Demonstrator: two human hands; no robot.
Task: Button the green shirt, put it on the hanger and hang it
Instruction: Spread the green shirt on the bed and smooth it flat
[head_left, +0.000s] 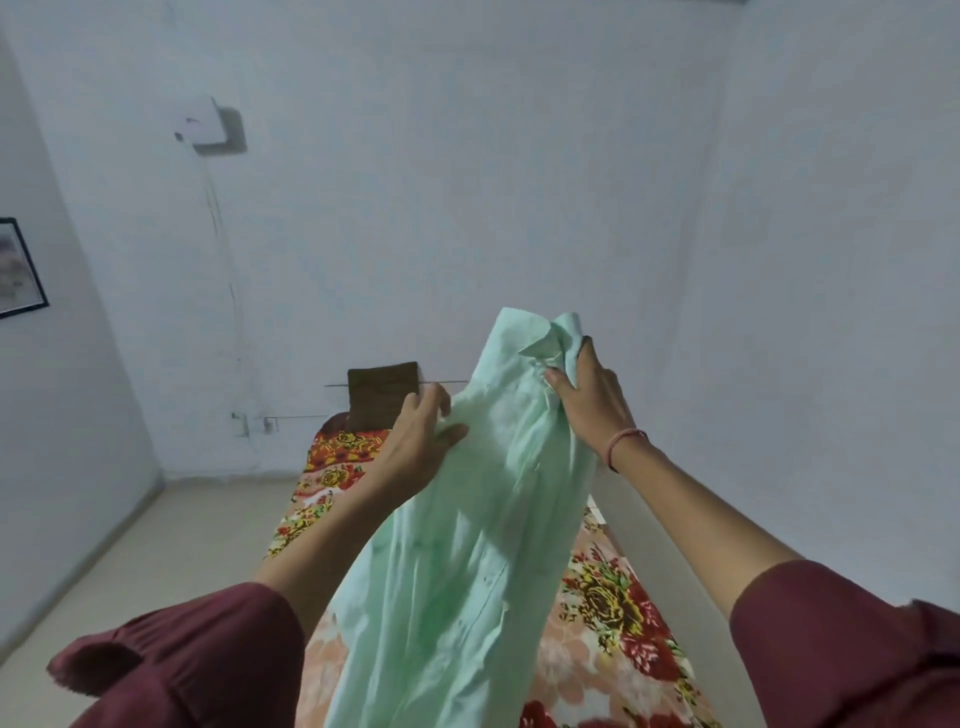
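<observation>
The pale green shirt (467, 545) is held up in the air over the bed, collar end uppermost, its body hanging down toward me. My left hand (421, 441) pinches the shirt's left shoulder edge between thumb and fingers. My right hand (587, 400) grips the cloth by the collar, fingers curled into the fabric. A few buttons show along the placket on the lower right side. No hanger is visible in the head view.
Below the shirt lies a bed with a floral red and orange sheet (623, 613). A dark wooden headboard (382, 392) stands against the white far wall. A white box with a cable (205, 122) is mounted on that wall. Beige floor (156, 545) lies to the left.
</observation>
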